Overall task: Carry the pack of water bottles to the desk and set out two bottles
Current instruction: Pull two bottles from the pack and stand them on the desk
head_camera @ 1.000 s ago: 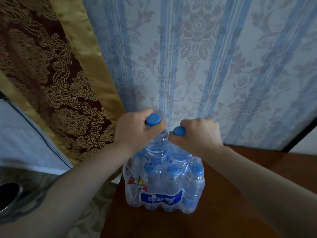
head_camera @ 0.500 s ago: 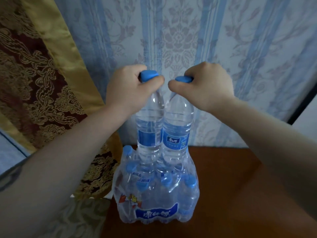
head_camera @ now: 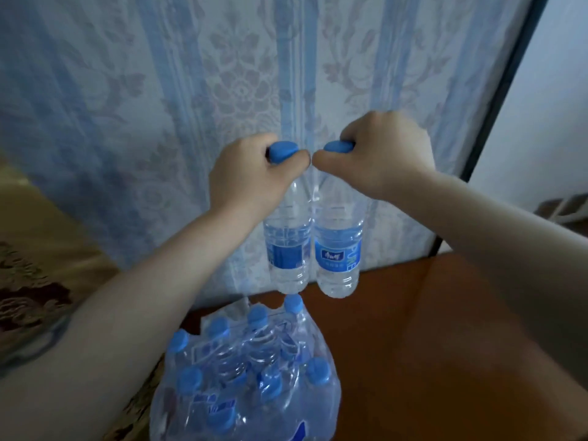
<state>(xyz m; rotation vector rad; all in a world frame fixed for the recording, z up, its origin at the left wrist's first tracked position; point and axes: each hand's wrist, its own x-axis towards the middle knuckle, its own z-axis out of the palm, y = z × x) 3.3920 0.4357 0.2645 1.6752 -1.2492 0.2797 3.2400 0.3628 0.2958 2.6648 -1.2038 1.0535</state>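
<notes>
The shrink-wrapped pack of water bottles [head_camera: 248,377] stands on the brown wooden desk [head_camera: 445,345], its top torn open, with several blue caps showing. My left hand [head_camera: 251,176] grips the blue-capped neck of one clear bottle [head_camera: 288,253]. My right hand [head_camera: 378,154] grips the neck of a second bottle [head_camera: 339,253]. Both bottles hang upright side by side in the air, their bases just above the pack's far edge and clear of the wrap.
A blue-and-white patterned curtain [head_camera: 159,106] hangs right behind the desk. A gold and dark red drape [head_camera: 38,265] lies at the left. A dark vertical frame [head_camera: 496,116] and white wall stand at the right. Bare desk surface extends right of the pack.
Both hands have drawn the two bottles up out of the pack, from caps only, to half out, to fully free. The view has tilted so the pack sits lower in frame.
</notes>
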